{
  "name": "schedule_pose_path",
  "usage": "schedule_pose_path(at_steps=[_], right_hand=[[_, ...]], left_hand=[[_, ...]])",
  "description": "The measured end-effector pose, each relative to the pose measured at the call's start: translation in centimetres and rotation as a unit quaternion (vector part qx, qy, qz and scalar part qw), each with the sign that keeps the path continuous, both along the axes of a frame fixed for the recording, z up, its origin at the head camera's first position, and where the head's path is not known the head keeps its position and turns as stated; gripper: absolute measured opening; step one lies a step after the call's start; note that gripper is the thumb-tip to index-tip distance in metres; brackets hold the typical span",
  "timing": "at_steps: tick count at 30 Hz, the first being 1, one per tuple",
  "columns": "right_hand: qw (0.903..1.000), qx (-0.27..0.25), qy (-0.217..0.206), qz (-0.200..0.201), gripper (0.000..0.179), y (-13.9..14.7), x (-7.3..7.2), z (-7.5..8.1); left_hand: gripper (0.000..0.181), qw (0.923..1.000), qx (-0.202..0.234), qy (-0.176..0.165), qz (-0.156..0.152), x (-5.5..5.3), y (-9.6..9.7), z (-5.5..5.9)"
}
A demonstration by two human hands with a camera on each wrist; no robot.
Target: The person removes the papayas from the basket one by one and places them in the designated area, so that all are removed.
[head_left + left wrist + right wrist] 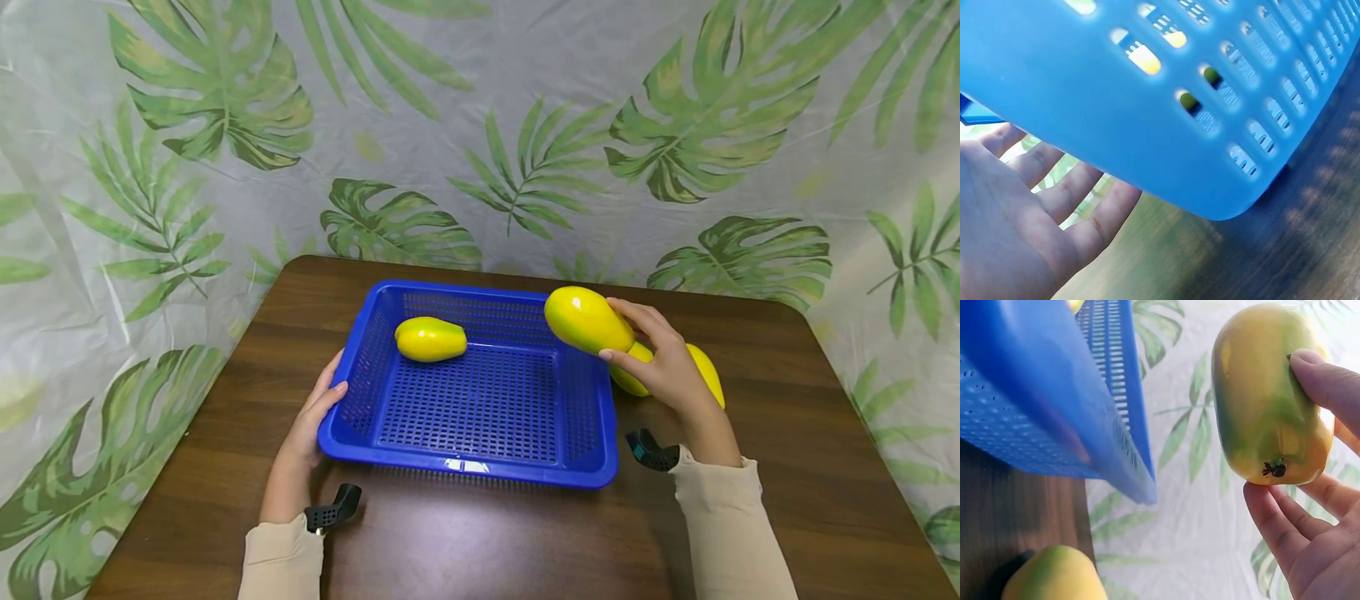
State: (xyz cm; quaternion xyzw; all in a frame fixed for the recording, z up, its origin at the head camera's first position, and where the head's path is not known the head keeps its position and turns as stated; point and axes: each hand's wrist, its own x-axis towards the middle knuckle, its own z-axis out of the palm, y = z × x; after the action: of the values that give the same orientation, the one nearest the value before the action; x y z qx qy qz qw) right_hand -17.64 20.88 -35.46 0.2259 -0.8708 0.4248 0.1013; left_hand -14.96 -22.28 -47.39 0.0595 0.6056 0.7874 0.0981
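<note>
My right hand (667,358) holds a yellow papaya (585,319) with green patches over the right rim of a blue plastic basket (468,471). In the right wrist view the thumb presses one side of this fruit and the fingers support the other, its dark stem end facing the camera. At the basket's left rim, my left hand (309,421) grips the edge, thumb on top and fingers outside. The left wrist view shows those fingers (1107,215) against the wall. Inside the basket, toward the back left, lies another papaya (431,340).
Right of the basket, partly hidden by my right hand, lie more yellow papayas, one close to the wall (630,379) and one farther right (707,375). A brown wooden table (495,542) carries everything. A leaf-patterned sheet (540,108) hangs behind it.
</note>
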Motion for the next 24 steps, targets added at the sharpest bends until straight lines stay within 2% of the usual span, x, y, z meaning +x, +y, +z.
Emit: schedule_pose_path(at_steps=[5,12,15,19,24], right_hand=[[0.9997,-0.023,-0.001,-0.005,0.060,0.9,0.3,-0.8],[0.9991,-0.030,0.014,-0.028,0.063,3.4,-0.3,-3.9],[0.9986,-0.024,0.016,-0.045,0.063,4.1,-0.1,-4.6],[0.9978,-0.026,0.010,-0.060,0.063,4.5,0.7,-4.8],[0.9960,-0.050,0.003,-0.074,0.061,4.1,2.1,-4.2]], left_hand=[[0.052,1.0000,-0.006,0.003,-0.002,0.0,-0.1,0.0],[0.051,1.0000,-0.004,0.004,-0.002,0.0,0.0,0.0],[0.052,1.0000,-0.004,0.005,-0.002,0.1,0.0,0.1],[0.052,1.0000,-0.003,0.006,-0.001,0.1,0.0,0.1],[0.052,1.0000,0.001,0.006,0.002,0.0,0.0,0.1]])
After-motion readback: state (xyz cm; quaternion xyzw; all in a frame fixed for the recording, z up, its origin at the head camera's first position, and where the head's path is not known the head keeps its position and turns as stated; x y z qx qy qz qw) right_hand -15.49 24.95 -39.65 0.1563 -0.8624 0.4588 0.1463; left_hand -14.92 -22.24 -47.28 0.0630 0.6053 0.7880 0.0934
